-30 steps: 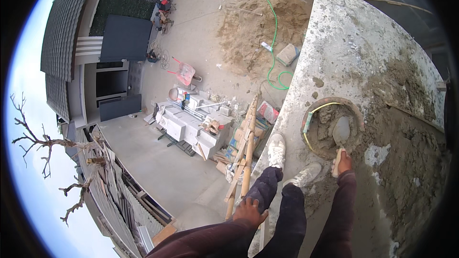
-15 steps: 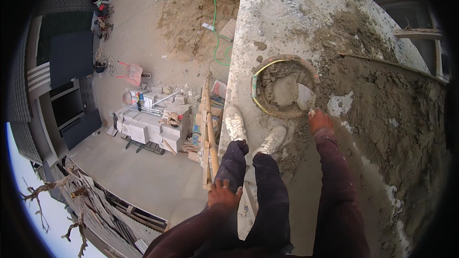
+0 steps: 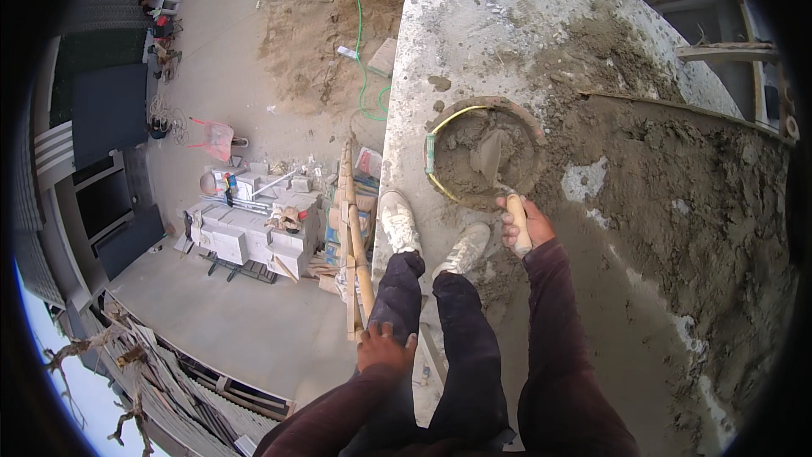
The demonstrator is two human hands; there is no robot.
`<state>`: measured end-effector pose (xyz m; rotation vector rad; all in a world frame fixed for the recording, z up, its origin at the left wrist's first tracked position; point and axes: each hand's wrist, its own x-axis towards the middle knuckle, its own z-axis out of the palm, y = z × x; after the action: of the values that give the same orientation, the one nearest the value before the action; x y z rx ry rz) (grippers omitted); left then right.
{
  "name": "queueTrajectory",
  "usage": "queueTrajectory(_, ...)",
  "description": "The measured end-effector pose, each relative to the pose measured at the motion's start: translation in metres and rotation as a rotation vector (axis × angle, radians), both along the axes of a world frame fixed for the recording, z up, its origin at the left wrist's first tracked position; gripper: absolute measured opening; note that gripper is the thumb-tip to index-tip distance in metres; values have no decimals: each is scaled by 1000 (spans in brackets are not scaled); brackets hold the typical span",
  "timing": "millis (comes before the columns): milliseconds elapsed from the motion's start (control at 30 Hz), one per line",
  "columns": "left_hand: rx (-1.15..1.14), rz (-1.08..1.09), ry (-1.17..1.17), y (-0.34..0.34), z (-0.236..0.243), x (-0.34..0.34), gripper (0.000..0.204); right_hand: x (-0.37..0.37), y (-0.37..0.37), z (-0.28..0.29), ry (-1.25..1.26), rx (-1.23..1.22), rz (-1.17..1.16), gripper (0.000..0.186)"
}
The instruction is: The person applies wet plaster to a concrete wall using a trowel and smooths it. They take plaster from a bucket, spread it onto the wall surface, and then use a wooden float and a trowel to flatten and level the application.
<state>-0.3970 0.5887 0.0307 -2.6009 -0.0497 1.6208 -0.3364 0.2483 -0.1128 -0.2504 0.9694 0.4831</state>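
Observation:
My right hand (image 3: 534, 230) is closed round the pale wooden handle of a trowel (image 3: 518, 227). Its mortar-coated blade reaches over the near rim into a round bucket (image 3: 534, 123) and dips into the wet grey mortar (image 3: 461, 161). The bucket has a yellow wire handle with a green grip and stands just ahead of my shoes (image 3: 397, 222). My left hand (image 3: 385, 351) lies on my left thigh, fingers spread, holding nothing. The blade's tip is sunk in or hidden by mortar.
The slab's edge (image 3: 393, 118) drops off close by my left shoe. Wooden poles (image 3: 355, 237) rise beside it. Below are stacked white blocks (image 3: 228, 233), a red wheelbarrow (image 3: 217, 140), sand (image 3: 304, 42) and a green hose (image 3: 359, 21). Wet mortar (image 3: 694, 203) spreads at right, with a long strip along it.
The trowel has turned: its blade has gone from the bucket's right side to the mortar's middle, its handle now showing in my right hand. My left hand stays on my thigh. The view shifted slightly.

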Motion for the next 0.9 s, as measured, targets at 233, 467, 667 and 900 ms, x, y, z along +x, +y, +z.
queueTrajectory(233, -68, 5, -2, -7, -5, 12, 64, 23, 11, -75, 257, -1410, 1277, 48)
queueTrajectory(467, -7, 17, 15, 2, -1, 2, 69, 43, -19, 36, 139, -1219, 1795, 48)
queueTrajectory(667, -19, 20, 33, 4, 5, 5, 66, 25, -27, -16, 128, -1536, 1626, 43)
queueTrajectory(900, -28, -4, 30, -4, 4, 10, 63, 41, 29, -50, -41, -1474, 1281, 40)
